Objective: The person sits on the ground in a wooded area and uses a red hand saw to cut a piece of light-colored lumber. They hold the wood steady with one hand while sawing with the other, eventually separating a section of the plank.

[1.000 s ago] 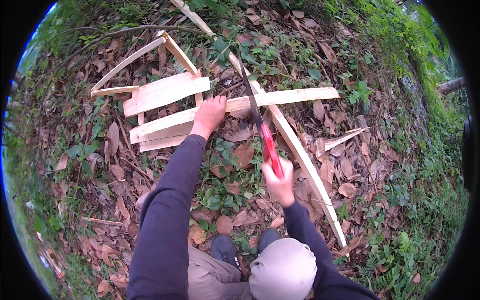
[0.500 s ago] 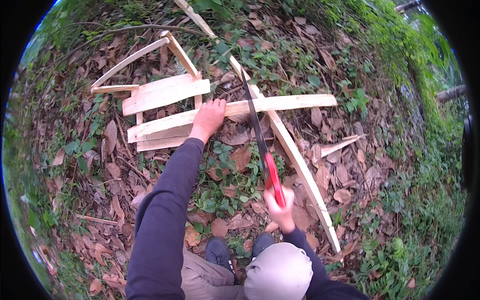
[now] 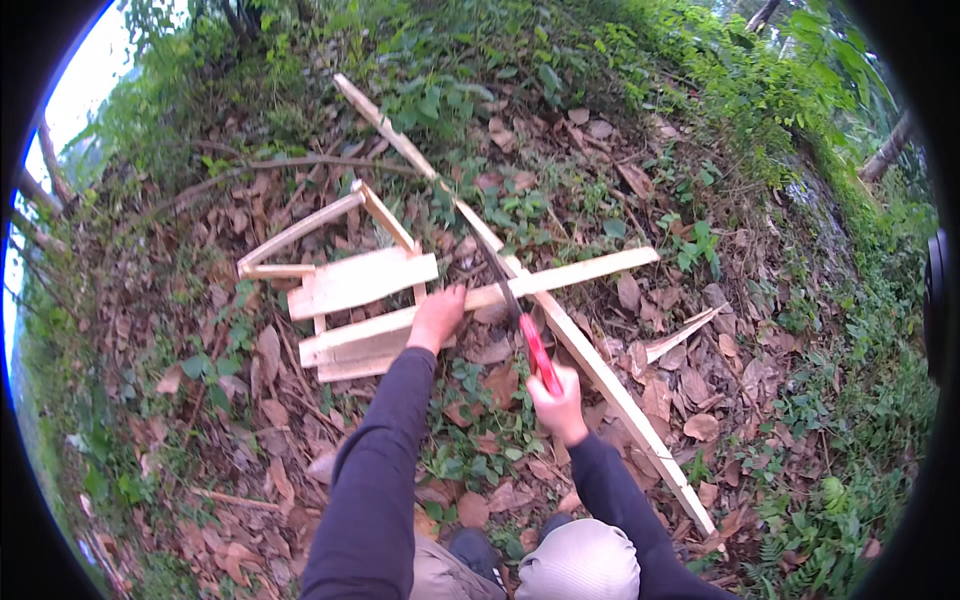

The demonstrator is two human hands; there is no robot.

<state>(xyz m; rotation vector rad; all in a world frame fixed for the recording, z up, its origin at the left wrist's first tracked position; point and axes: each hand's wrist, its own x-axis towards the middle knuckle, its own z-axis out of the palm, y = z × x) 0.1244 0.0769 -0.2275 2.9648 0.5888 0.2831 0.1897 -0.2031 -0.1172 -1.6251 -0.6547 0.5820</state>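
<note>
Red-hndl saw [image 3: 530, 334] clenched in R fingers [image 3: 561, 397], wood plank [image 3: 485, 296] clasped under L fingers [image 3: 453, 299]

Right of saw handle [image 3: 538, 357]: the pole [image 3: 630, 408] stands in the way.
Between arms [image 3: 385, 460]: room is free above leaves [image 3: 473, 508].

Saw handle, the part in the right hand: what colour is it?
Red. The head view shows the saw handle best, above the right hand's grip.

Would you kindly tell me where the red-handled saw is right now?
In the head view, the red-handled saw is just right of centre, in the right hand, its blade crossing the plank held by the left hand.
</note>
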